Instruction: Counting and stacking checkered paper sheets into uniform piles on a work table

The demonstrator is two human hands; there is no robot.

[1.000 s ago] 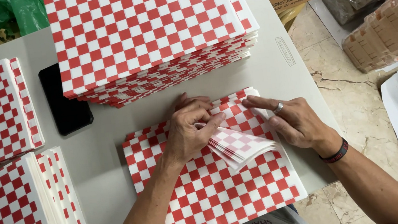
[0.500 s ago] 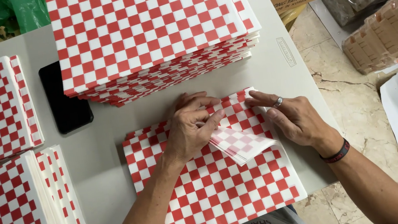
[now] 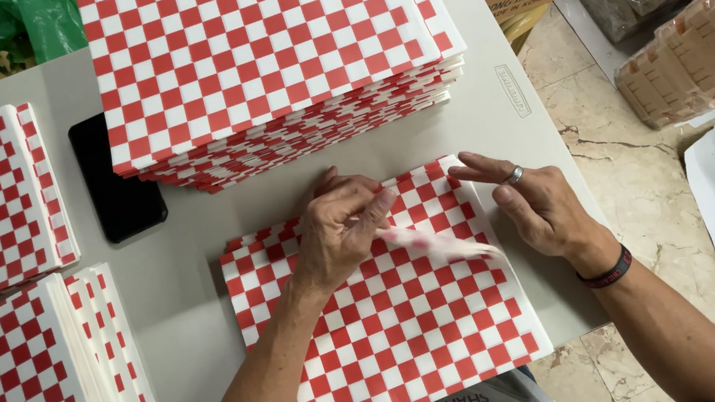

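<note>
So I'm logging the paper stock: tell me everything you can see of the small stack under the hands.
The small stack is thin red-and-white checkered paper sheets lying flat on the grey table, near its front edge. The left hand pinches a blurred, lifted sheet corner; the right hand rests at its right edge.

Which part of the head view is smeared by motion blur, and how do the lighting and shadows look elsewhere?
In the head view, only the lifted checkered sheets between the left hand and right hand are blurred; both hands, the tall checkered stack and the black phone stay sharp. Light is soft and even, shadows on the grey table faint, no strong glare.
</note>
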